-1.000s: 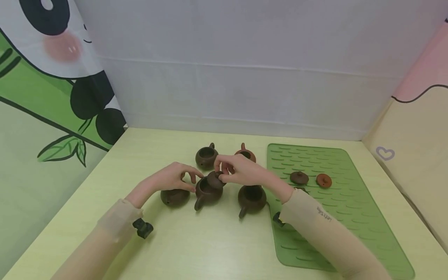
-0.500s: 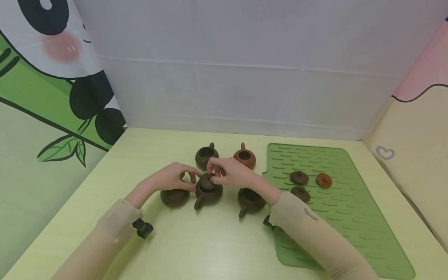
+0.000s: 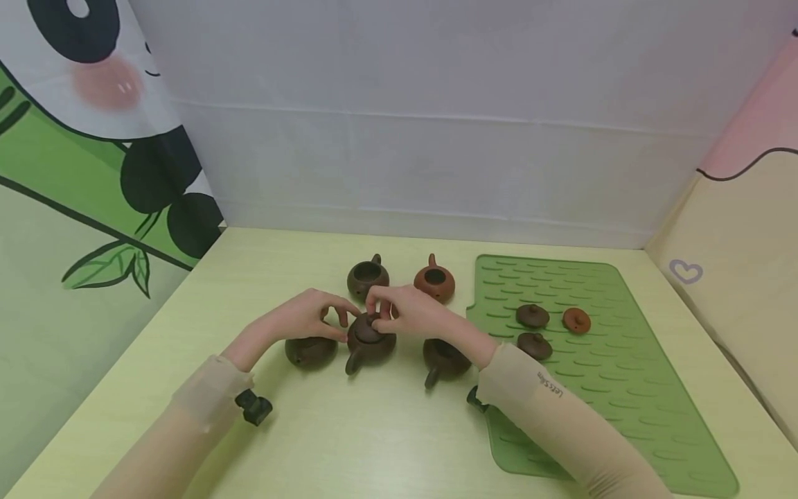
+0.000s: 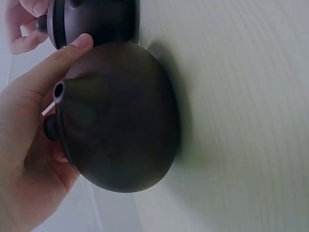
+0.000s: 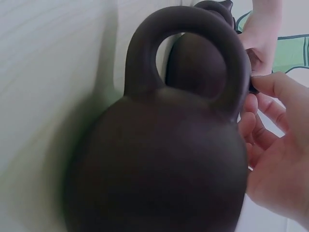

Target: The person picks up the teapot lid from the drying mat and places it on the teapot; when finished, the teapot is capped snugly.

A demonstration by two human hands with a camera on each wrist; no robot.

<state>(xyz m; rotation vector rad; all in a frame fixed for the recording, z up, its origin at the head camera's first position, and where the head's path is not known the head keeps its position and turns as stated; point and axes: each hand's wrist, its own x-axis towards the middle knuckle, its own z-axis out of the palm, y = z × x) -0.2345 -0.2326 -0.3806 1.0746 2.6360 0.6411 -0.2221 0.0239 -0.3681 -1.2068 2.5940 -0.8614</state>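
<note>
A dark brown teapot (image 3: 374,352) stands in the middle of the front row, its handle toward me. Its lid (image 3: 364,334) sits level in the opening, the knob pinched between thumb and finger of my right hand (image 3: 414,309). My left hand (image 3: 305,316) holds that pot's left side with bent thumb and forefinger, reaching over a second lidded teapot (image 4: 120,130). In the left wrist view the thumb tip lies against the middle pot. Under my right forearm is an uncovered dark teapot (image 3: 445,360), whose looped handle fills much of the right wrist view.
Behind stand two lidless teapots, one dark brown (image 3: 361,285) and one reddish (image 3: 438,287). A green ridged mat (image 3: 598,395) lies at the right with two dark lids (image 3: 533,316) and a reddish lid (image 3: 577,321). A pale wall closes off the table's back.
My right hand has brought the lid leftward over the middle teapot and lowered it into the opening. The left hand has stayed in place.
</note>
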